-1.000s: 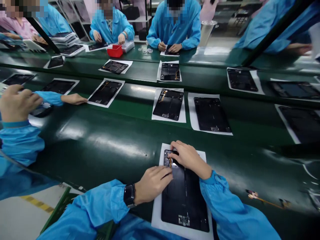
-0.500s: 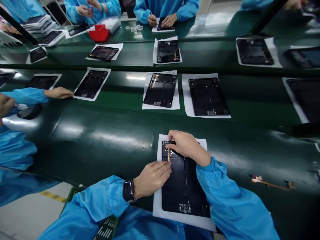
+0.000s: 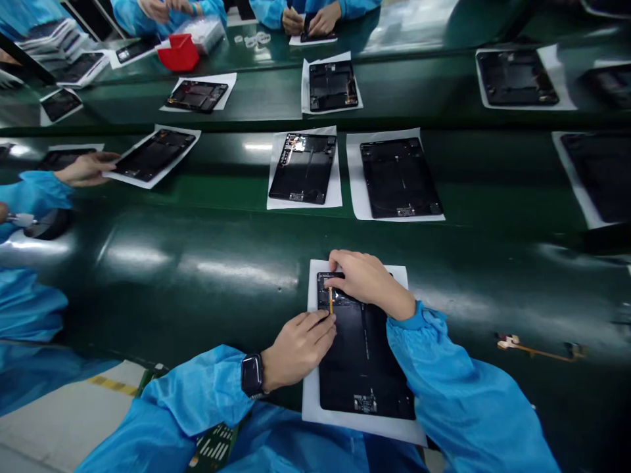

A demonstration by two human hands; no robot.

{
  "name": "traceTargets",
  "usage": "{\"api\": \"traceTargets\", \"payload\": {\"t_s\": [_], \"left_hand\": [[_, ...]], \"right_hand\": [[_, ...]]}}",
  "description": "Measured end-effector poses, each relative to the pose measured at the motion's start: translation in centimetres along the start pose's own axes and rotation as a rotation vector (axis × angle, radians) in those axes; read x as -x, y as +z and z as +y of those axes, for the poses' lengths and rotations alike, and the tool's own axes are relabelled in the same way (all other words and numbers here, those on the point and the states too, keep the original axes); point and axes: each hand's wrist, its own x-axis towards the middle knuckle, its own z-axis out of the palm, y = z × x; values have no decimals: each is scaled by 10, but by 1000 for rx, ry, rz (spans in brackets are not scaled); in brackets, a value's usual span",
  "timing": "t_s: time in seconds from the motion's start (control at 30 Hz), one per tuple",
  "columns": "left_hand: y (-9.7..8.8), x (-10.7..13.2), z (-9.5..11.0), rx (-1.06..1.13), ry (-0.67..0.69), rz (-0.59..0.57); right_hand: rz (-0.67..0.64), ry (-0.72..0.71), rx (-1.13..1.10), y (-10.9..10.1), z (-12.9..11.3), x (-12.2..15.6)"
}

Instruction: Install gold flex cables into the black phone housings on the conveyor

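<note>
A black tablet chassis (image 3: pixel 362 355) lies on a white sheet (image 3: pixel 309 401) on the green belt in front of me. A thin orange flex cable (image 3: pixel 330 300) runs down its upper left corner. My right hand (image 3: pixel 365 279) rests on the chassis's top edge, fingertips pressing at the cable's upper end. My left hand (image 3: pixel 298 348), a black watch (image 3: pixel 252 376) on its wrist, lies on the sheet's left side with its fingertips touching the cable's lower end. Neither hand lifts anything.
Several more chassis on white sheets (image 3: pixel 305 167) (image 3: pixel 398 177) lie on the belt beyond. A loose flex cable (image 3: pixel 537 348) lies to my right. A co-worker's hand (image 3: pixel 86 167) touches a sheet at left. A red bin (image 3: pixel 178 52) and other workers sit across.
My view has tilted down, so everything sits higher in the frame. My hands keep their places on the cable. The co-worker's hand at left stays by its sheet.
</note>
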Motion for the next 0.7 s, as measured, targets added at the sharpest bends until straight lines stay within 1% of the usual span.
{"api": "traceTargets", "payload": {"t_s": [0.1,0.33,0.7], "left_hand": [[0,0,0,-2,2,11],[-3,-3,-1,-17,10,-11],[-3,-2,-2,2,23,-26]], "right_hand": [[13,-11,0,1,1,0],[23,-14,4,1,1,0],[33,-8,0,2,1,0]]}}
